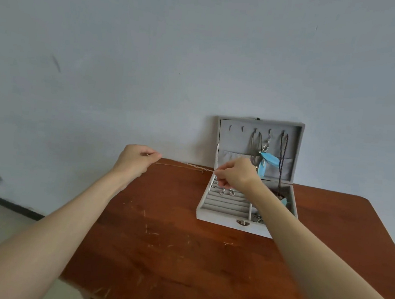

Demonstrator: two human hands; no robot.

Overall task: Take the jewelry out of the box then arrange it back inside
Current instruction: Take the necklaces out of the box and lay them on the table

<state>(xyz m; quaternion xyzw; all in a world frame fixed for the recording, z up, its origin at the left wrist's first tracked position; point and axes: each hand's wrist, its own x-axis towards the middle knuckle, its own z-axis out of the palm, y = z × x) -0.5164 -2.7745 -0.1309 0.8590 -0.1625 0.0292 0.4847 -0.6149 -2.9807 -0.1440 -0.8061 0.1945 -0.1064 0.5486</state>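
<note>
The left hand point(137, 158) and the right hand point(234, 175) each pinch one end of a thin chain point(191, 166), stretched between them above the worktop point(180, 257), beside the open grey jewelry box point(223, 221).

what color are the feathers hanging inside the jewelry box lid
Light blue feathers, seen best in the head view.

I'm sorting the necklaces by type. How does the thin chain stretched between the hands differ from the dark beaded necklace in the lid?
The thin chain is pale, fine metal; the dark beaded necklace is dark and thicker.
The thin chain runs nearly level, pinched between the left hand and right hand; the dark beaded necklace hangs straight down from a lid hook, untouched.
The thin chain is outside the jewelry box; the dark beaded necklace trails into it.
</note>
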